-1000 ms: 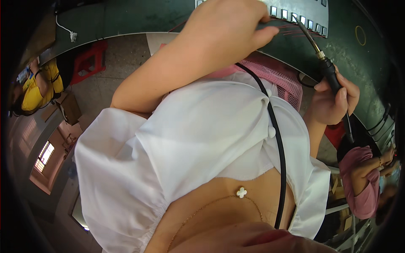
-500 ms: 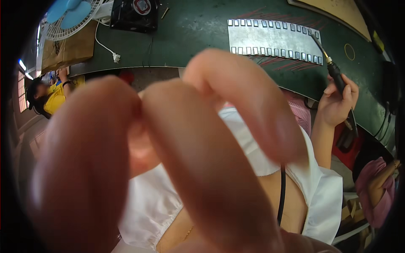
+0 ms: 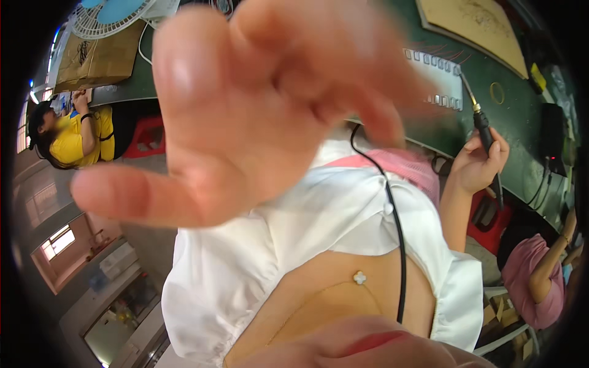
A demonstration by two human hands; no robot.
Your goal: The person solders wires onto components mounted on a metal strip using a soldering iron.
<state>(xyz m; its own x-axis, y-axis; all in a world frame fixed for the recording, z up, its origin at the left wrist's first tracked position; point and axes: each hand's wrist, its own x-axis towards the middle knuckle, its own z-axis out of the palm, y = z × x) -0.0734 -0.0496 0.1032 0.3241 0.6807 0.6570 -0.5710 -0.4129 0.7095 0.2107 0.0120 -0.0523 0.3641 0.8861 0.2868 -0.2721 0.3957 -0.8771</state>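
Over green counter (image 3: pixel 521 144), right hand (image 3: pixel 480 164) gripping black-handled soldering iron (image 3: pixel 483 124), its metal tip (image 3: pixel 465 83) angled up to right end of pale metal plate (image 3: pixel 445 80); whether touching, can't tell from where I stand. Plate flat on counter, partly hidden, rectangular tabs (image 3: pixel 435 62) along both long edges, red wires (image 3: pixel 438 50) past far edge. Left hand (image 3: pixel 245 116) raised close to head camera, open, fingers spread, loosely bent. Yellow ring (image 3: pixel 502 93) right of plate
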